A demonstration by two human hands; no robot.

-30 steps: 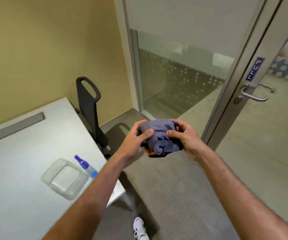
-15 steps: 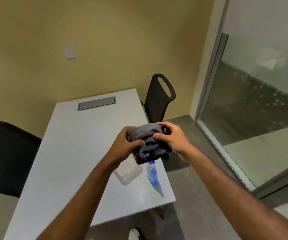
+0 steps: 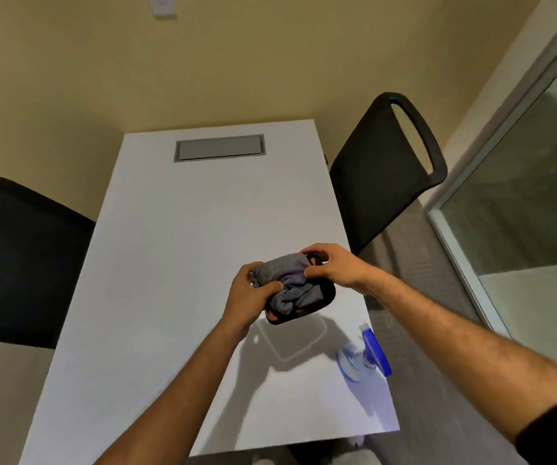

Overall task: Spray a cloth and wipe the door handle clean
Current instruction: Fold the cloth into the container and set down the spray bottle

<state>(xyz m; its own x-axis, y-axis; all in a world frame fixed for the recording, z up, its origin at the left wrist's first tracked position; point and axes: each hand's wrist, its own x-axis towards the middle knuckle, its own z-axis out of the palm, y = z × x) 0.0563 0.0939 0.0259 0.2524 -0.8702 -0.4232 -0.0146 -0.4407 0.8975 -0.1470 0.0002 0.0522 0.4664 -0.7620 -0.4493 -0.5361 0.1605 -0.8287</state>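
Note:
A crumpled grey-blue cloth with a dark underside is held above the white table. My left hand grips its left side and my right hand pinches its top right edge. A spray bottle with a blue head lies on its side near the table's right front corner. A clear plastic tray sits on the table just below the cloth. The door handle is out of view.
A black chair stands at the table's right side and another black chair at its left. A grey cable hatch is set in the table's far end. A glass wall panel runs along the right.
The view has swung left from the door to the table. Both hands have carried the cloth over the table, above the tray. The door handle has left the view.

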